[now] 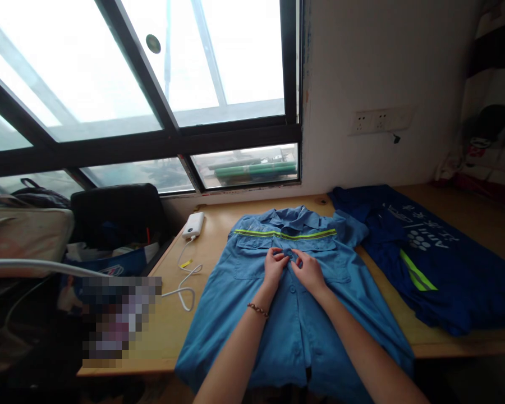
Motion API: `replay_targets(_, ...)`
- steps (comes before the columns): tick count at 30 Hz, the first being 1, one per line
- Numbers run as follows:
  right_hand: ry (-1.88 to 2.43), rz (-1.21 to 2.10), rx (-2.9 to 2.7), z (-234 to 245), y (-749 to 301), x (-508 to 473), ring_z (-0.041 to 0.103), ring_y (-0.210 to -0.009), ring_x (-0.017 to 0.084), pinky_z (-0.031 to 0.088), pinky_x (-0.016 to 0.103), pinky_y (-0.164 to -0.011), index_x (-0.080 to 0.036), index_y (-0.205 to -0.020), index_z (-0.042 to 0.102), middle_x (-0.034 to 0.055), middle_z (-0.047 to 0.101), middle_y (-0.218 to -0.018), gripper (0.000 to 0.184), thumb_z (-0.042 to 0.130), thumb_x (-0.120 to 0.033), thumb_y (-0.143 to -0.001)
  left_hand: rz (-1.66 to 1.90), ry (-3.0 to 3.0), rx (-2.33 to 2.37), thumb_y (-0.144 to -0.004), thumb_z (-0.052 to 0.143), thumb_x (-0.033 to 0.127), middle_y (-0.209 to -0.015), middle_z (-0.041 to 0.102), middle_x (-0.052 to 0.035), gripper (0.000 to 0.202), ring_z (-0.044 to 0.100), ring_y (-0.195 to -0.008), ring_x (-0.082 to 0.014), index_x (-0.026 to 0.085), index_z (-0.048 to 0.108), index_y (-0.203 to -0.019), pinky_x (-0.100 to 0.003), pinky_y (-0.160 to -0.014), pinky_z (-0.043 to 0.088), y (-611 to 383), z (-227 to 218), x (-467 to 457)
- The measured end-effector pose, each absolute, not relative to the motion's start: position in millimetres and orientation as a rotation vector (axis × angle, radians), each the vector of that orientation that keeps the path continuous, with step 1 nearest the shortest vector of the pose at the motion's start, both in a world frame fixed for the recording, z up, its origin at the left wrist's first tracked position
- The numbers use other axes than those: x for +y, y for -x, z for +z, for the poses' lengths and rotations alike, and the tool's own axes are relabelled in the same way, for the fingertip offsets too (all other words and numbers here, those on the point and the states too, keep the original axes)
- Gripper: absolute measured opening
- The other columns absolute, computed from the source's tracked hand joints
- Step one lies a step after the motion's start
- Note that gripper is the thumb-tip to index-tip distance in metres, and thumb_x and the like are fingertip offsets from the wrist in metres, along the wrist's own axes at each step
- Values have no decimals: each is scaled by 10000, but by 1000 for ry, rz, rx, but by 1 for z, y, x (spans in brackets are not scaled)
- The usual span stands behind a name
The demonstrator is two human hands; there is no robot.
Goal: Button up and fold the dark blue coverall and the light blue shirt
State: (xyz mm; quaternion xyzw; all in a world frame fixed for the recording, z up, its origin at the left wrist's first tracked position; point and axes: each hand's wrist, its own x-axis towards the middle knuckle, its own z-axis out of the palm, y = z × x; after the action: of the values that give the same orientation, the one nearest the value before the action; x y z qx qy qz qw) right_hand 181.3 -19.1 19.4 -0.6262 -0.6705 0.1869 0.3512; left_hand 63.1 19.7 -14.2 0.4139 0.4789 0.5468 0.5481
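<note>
A light blue work shirt (pixel 252 292) lies front up with its collar away from me, and its lower end hangs over the near table edge. A yellow-green reflective strip (pixel 258 232) crosses its chest above two pockets. My left hand (pixel 274 266) pinches the shirt's front placket at mid-chest. Just beside it, my right hand (pixel 308 271) pinches the other side of the opening. Whatever lies between the fingertips is too small to make out. Below the hands a button (pixel 293 289) shows on the placket, and the front edges part near the bottom.
A dark blue garment (pixel 437 258) with white print lies on the right of the wooden table (pixel 164 336). On the left are a white power bank (pixel 194 225) and its cable (pixel 187 292). A black chair (pixel 118 213) and bags stand beyond the left edge. Windows rise behind.
</note>
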Motion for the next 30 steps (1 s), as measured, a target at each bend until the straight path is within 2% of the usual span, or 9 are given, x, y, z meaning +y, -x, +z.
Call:
replay_targets(6, 1939, 299, -1877, 17, -173, -55, 556, -747, 205, 380, 277, -640, -178, -842, 579, 86, 590, -826, 140, 521, -254, -739, 1357, -1198, 1194, -587, 678, 237, -652, 612, 11, 345, 584, -594, -123, 183, 490, -871, -212, -576, 422, -68, -19, 42)
replay_targets(9, 2004, 163, -1878, 12, -169, -60, 526, -834, 231, 376, 301, -709, -168, -841, 557, 111, 567, -880, 150, 535, -263, -726, 1324, -1228, 1194, -575, 682, 215, -660, 619, 8, 345, 592, -606, -126, 179, 506, -869, -219, -599, 430, -70, -16, 56)
replay_targets(13, 1984, 83, -1921, 8, -173, -46, 494, -852, 235, 367, 308, -739, -157, -852, 550, 111, 550, -887, 192, 537, -277, -702, 1294, -1273, 1171, -567, 681, 195, -643, 611, 14, 335, 580, -592, -118, 171, 523, -861, -213, -598, 425, -71, -11, 75)
replay_targets(21, 1771, 60, -2086, 7, -197, -1, 467, -888, 223, 345, 311, -807, -167, -768, 596, 96, 549, -872, 338, 537, -493, -698, 1295, -1369, 1216, -583, 651, 119, -583, 566, 31, 286, 560, -589, -120, 173, 545, -843, -232, -650, 428, -75, 2, 97)
replay_targets(25, 1830, 182, -2059, 9, -207, 13, 497, -869, 212, 366, 290, -774, -172, -718, 620, 84, 579, -825, 236, 556, -397, -684, 1278, -1357, 1194, -585, 615, 53, -674, 607, -5, 323, 584, -666, -132, 161, 553, -882, -268, -735, 431, -78, 8, 89)
replay_targets(28, 1956, 275, -1830, 6, -209, 15, 527, -846, 232, 373, 301, -737, -156, -690, 642, 112, 609, -811, 137, 566, -250, -625, 1261, -1417, 1165, -569, 610, 23, -813, 627, -47, 369, 585, -781, -155, 167, 566, -906, -294, -789, 422, -77, 7, 71)
replay_targets(30, 1875, 466, -1638, 3, -210, 13, 543, -820, 236, 371, 299, -722, -158, -623, 643, 106, 626, -754, 95, 571, -204, -581, 1269, -1505, 1212, -567, 621, 38, -843, 618, -53, 329, 569, -801, -169, 180, 594, -862, -306, -804, 411, -75, 4, 54)
